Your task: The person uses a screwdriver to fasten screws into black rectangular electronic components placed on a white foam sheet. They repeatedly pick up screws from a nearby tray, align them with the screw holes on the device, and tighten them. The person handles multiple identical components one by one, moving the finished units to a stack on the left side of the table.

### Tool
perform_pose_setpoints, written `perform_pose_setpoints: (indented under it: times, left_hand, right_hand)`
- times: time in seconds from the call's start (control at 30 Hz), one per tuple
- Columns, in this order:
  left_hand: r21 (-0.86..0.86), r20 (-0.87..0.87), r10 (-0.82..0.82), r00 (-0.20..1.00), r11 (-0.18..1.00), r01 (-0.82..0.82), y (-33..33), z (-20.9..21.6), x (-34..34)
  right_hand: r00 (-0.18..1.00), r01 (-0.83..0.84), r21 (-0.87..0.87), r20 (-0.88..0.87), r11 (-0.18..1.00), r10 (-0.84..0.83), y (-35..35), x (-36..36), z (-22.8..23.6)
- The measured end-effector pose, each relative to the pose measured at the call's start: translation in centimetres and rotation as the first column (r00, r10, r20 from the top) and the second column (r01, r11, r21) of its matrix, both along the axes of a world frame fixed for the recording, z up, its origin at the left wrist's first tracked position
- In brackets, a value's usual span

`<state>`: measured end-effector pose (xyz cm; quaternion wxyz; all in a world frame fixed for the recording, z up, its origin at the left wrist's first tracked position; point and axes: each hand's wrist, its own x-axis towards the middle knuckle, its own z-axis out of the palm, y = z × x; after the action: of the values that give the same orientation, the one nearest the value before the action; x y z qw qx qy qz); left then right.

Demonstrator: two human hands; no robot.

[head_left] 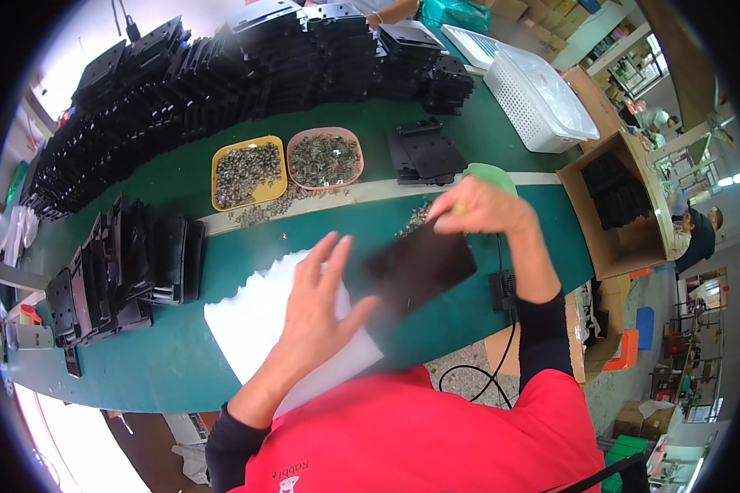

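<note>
My right hand (478, 207) grips the upper edge of a flat black panel (427, 271), which is tilted and blurred by motion. My left hand (316, 308) is empty, its fingers spread, just left of the panel and above a white sheet (251, 311). The sheet lies at the table's near side. Small metal parts (413, 220) lie loose beside the panel's top edge. Behind my right hand shows a green rounded thing (492, 175), partly hidden by the hand.
A yellow tray (215, 193) and a pink tray (325, 187) hold small metal parts. Black panels stand in long stacks (247, 74) behind and at left (123, 271). Two panels (426, 152) lie beyond my right hand. A white basket (526, 103) and a cardboard box (625, 255) sit right.
</note>
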<state>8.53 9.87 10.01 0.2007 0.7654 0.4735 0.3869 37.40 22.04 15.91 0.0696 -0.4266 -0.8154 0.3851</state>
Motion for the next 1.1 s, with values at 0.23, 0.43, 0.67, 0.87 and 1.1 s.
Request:
perform_pose_setpoints:
  times: [0.23,0.43,0.67,0.87,1.1]
  left_hand:
    - [-0.634,0.488,-0.037,0.872,0.672,0.383,2.3,-2.0,2.1]
    - [-0.578,0.608,0.105,0.787,0.738,0.348,6.8,-2.6,6.7]
    - [-0.190,0.317,0.051,0.947,0.982,0.010,16.4,-6.3,12.6]
    - [-0.204,0.125,0.190,0.974,0.966,-0.162,20.0,-9.0,15.2]
    - [-0.207,0.025,0.217,0.976,0.956,-0.207,18.5,-8.2,16.3]
  right_hand:
    - [0.836,0.312,-0.263,-0.381,0.913,-0.395,-2.9,0.9,-2.9]
    - [0.489,0.500,-0.468,-0.542,0.729,-0.683,-5.4,1.2,-9.2]
    - [0.474,0.624,-0.366,-0.525,0.690,-0.707,6.7,7.3,-4.7]
    - [0.606,0.689,-0.208,-0.360,0.694,-0.709,14.4,9.4,-7.6]
    - [0.549,0.790,-0.072,-0.360,0.609,-0.755,15.0,9.2,-10.9]
